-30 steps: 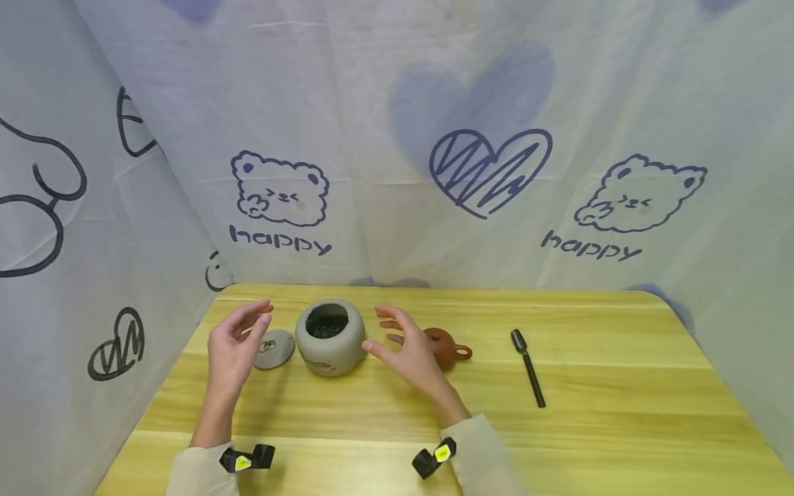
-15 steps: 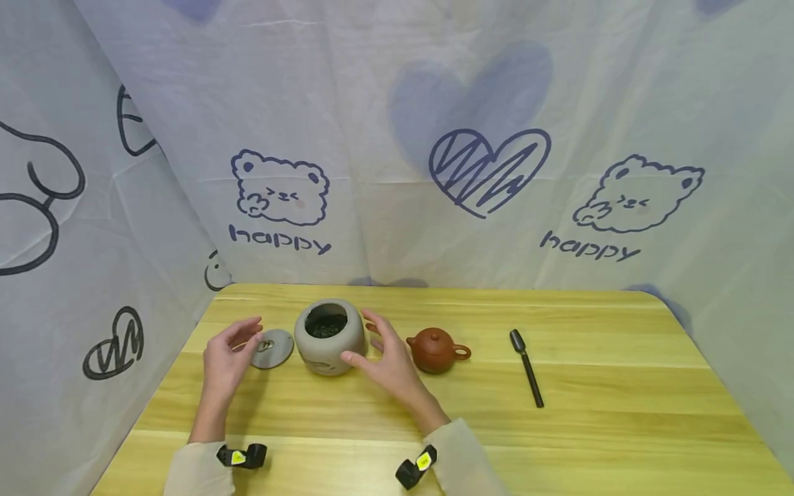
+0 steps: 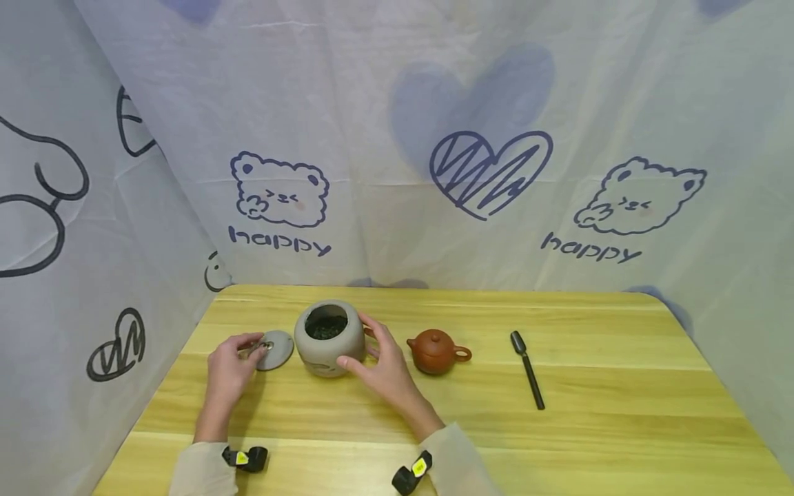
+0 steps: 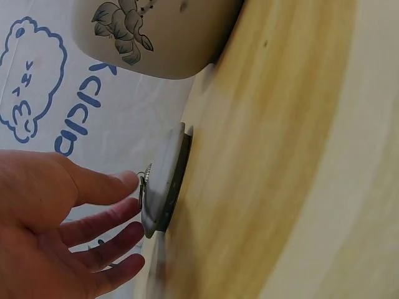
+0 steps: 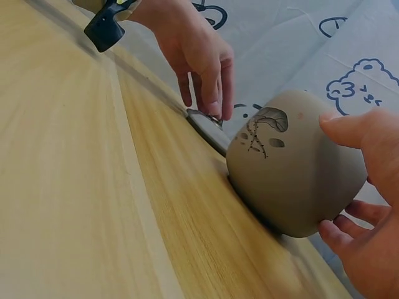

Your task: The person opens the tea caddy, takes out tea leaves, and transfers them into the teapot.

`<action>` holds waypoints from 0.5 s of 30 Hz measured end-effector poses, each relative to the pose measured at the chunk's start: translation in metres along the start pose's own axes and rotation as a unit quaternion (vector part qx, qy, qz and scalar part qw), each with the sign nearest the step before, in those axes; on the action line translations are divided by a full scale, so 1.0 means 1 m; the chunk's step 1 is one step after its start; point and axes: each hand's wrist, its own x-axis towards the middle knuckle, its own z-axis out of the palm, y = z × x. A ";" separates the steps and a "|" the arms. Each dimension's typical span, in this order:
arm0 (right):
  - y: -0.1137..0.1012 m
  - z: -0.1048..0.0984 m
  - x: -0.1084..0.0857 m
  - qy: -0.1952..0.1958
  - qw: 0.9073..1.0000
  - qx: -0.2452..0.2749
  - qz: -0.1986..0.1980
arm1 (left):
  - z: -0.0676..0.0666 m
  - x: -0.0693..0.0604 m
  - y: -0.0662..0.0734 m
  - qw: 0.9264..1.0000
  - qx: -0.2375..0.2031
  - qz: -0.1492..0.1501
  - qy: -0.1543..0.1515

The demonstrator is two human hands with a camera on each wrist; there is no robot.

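Observation:
A round grey ceramic jar (image 3: 322, 355) with dark dried leaves inside stands uncovered on the table; a leafy pattern decorates its side. My right hand (image 3: 387, 372) holds its right side, thumb on the front and fingers round the back. The jar's grey lid (image 3: 276, 353) lies flat to the left, with a small metal ring (image 4: 143, 185) on top. My left hand (image 3: 231, 365) pinches at this ring between thumb and forefinger, and the other fingers extend beside the lid's edge in the left wrist view. Some right fingers are partly hidden behind the jar.
On the wooden table (image 3: 347, 441), a small reddish-brown teapot (image 3: 433, 353) stands right of the right hand. Farther right lies a dark scoop (image 3: 528, 370) with a long handle. Printed cloth (image 3: 384, 207) hangs behind the table and along its left side.
My right hand has moved left from beside the teapot onto the jar, uncovering the teapot to view. The left hand has lowered to the lid and its fingers have closed at the ring.

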 end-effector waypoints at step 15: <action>-0.001 0.003 -0.002 0.019 1.000 -0.007 -0.010 | 0.004 0.000 -0.002 0.998 0.060 0.016 -0.007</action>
